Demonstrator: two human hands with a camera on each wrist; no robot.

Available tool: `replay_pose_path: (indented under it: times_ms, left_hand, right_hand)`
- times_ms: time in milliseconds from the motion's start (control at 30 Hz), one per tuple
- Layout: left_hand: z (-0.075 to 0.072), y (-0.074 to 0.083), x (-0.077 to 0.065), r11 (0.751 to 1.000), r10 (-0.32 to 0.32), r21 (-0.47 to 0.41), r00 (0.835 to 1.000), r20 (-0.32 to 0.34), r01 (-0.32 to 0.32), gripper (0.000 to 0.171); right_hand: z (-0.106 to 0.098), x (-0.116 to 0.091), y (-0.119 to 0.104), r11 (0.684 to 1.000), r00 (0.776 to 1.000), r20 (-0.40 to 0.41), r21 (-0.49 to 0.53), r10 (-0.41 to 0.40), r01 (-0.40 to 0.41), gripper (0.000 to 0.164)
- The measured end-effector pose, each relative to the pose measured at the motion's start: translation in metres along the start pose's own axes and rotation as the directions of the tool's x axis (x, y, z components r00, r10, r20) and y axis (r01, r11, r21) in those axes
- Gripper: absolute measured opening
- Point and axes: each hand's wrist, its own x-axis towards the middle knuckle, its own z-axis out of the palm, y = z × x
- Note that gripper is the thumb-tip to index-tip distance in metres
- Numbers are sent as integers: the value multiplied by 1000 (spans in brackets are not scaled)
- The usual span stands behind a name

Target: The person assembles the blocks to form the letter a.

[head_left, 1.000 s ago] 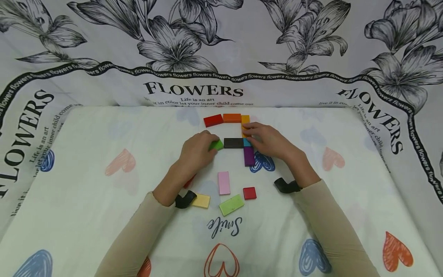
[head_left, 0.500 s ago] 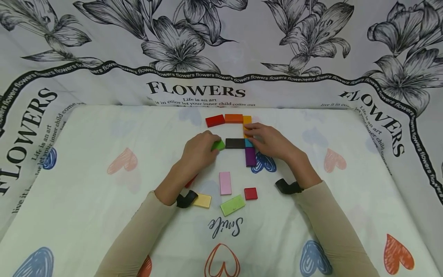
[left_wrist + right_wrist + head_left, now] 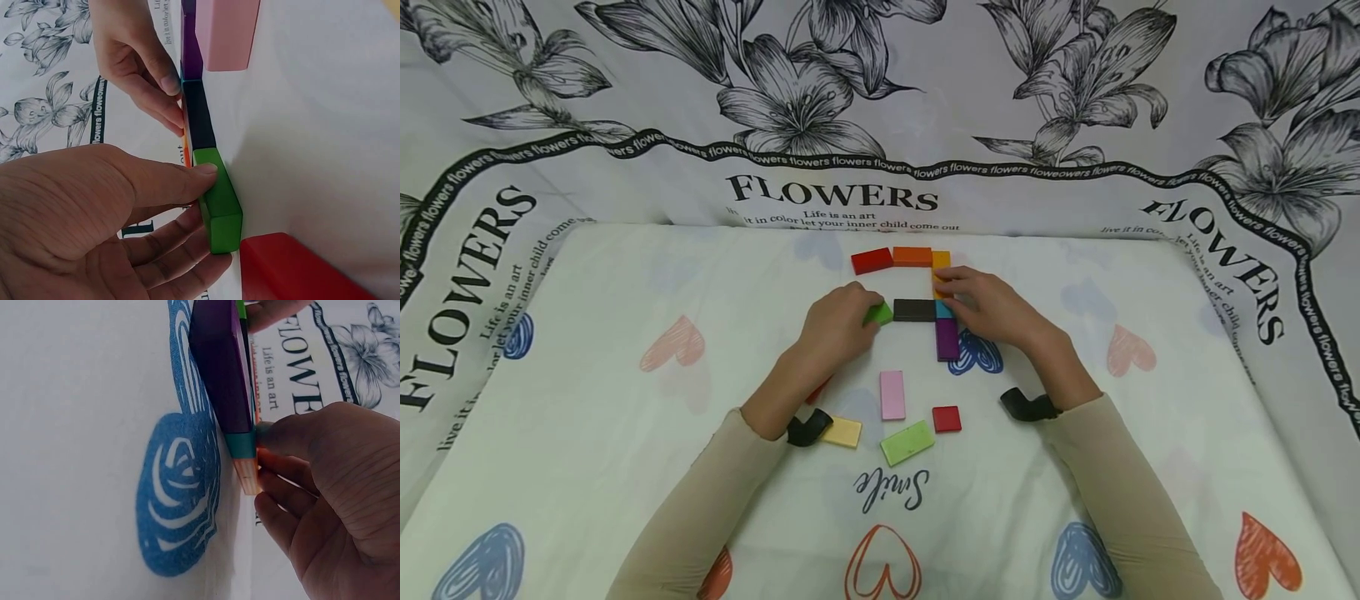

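In the head view my left hand [image 3: 838, 325] pinches a green block [image 3: 880, 313], whose end meets a black block [image 3: 914, 310]. The left wrist view shows the thumb on one face of that green block [image 3: 219, 200] and fingers curling behind it. My right hand [image 3: 996, 304] has its thumb on a small teal block [image 3: 943, 311] and fingertips on a yellow block [image 3: 941, 258]. A purple block [image 3: 947, 340] continues the column below the teal one. Orange [image 3: 912, 257] and red [image 3: 872, 260] blocks extend left from the yellow block's top.
Nearer me lie a pink block [image 3: 892, 395], a light green block [image 3: 907, 442], a small red block [image 3: 947, 419] and a pale yellow block [image 3: 842, 432]. Another red block [image 3: 287, 269] is partly hidden under the left wrist. Everything lies on a white printed cloth [image 3: 587, 417].
The whole head view has shifted slightly to the right. Both hands keep their places against the blocks, and no block has visibly moved.
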Motion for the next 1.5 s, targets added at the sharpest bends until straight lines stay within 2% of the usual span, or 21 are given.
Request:
replay_pose_path:
  times_ms: [633,1167,1500]
  left_hand:
    - [-1,1,0,1000,-13,-20,1000,19,14,35]
    - [-2,2,-1,1000,3,3,1000,0,-3,34]
    - [-1,1,0,999,-34,-2,999,25,34,40]
  right_hand:
    - [1,0,1,1000,1000,1,3,-5,5,41]
    - [0,0,-1,1000,1000,-4,0,-2,2,42]
    - [0,0,-1,1000,1000,1,2,2,-2,41]
